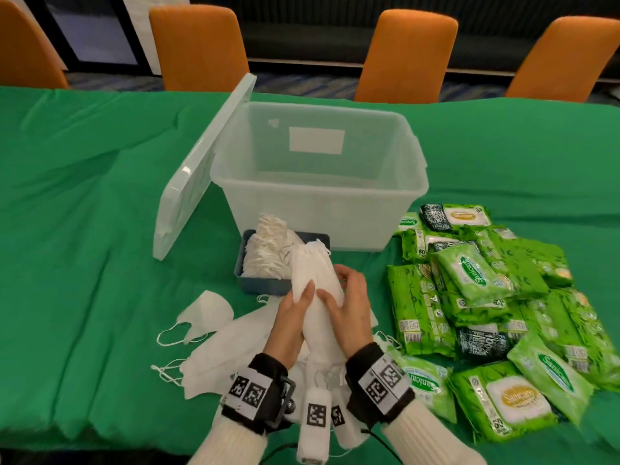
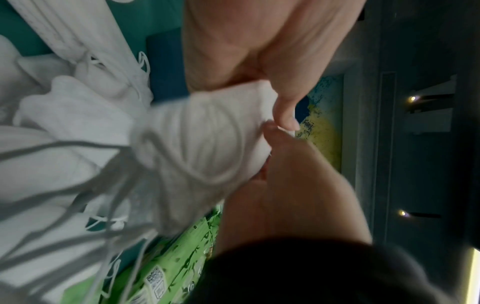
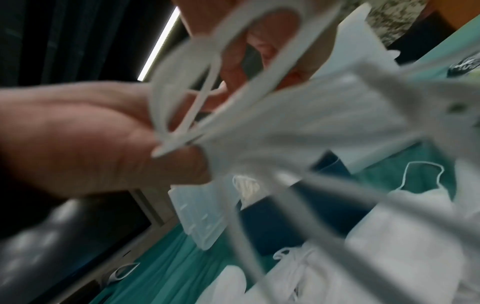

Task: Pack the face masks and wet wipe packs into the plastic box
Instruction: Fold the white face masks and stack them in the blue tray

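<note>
Both hands hold one upright stack of white face masks [image 1: 310,273] between them, just above the table. My left hand [image 1: 295,313] grips its left side and my right hand [image 1: 350,303] wraps its right side, fingers curled over the edge. In the left wrist view the stack [image 2: 202,139] is pinched from both sides, ear loops hanging down. The clear plastic box [image 1: 302,213] stands open just behind, looking empty. Loose masks [image 1: 214,344] lie under my wrists. Green wet wipe packs [image 1: 486,297] are heaped at the right.
A blue tray [image 1: 265,286] full of more masks sits against the box's front wall. The box lid [image 1: 198,169] leans on the box's left side. Orange chairs [image 1: 198,45] line the far edge of the green-clothed table [image 1: 84,196].
</note>
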`<state>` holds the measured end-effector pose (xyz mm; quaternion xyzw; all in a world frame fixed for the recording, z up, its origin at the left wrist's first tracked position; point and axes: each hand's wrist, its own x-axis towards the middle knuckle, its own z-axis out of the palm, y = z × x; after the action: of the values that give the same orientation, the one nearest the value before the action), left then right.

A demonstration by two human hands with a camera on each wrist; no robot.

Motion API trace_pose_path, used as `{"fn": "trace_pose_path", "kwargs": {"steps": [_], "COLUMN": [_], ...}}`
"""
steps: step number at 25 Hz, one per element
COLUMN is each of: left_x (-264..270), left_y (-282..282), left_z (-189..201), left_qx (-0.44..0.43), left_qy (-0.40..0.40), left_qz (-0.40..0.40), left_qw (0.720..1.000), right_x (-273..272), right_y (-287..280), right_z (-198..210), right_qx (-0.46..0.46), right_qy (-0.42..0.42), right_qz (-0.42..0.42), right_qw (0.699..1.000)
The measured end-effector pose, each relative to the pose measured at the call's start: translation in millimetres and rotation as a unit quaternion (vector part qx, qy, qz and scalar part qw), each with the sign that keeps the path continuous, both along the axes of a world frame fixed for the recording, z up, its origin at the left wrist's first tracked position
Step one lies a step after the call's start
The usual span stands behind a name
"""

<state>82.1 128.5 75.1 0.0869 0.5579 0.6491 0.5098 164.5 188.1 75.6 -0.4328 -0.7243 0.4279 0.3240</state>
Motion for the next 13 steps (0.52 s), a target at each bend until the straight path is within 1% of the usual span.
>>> {"fn": "trace_pose_path", "kwargs": {"steps": [2,4,5,7,9,11,13], "left_x": [3,-1,-3,-3,0,-5,-25], "left_y": [-4,-9,-12,-14,-17,-23,-39], "left_z": [-2,-4,-5,-9,-13,-17,-18], "left_qx": [-0.005,-0.009,-0.01,-0.012,-0.035,-0.066,-0.094], "left_qy": [0.024,0.033,0.031,0.029,0.048,0.041,0.028], "left_qz": [0.016,0.036,0.037,0.026,0.035,0.055,0.096], "left_qw": [1.0,0.999,0.999,0.999,0.998,0.995,0.991], "right_x": [-7,-6,-5,-6,-8,-10,-7], "right_y": [-12,-14,-13,-13,-16,-18,-10], "right_z": [-9,-16,-18,-18,-21,-29,-43], "right_qx": [0.02,0.021,0.005,-0.055,-0.094,-0.134,-0.189], "right_qy": [-0.028,-0.039,-0.04,-0.032,-0.032,-0.025,-0.03], "right_qz": [0.02,0.043,0.064,0.123,0.169,0.208,0.227], "right_qw": [0.999,0.998,0.997,0.99,0.981,0.969,0.955]}}
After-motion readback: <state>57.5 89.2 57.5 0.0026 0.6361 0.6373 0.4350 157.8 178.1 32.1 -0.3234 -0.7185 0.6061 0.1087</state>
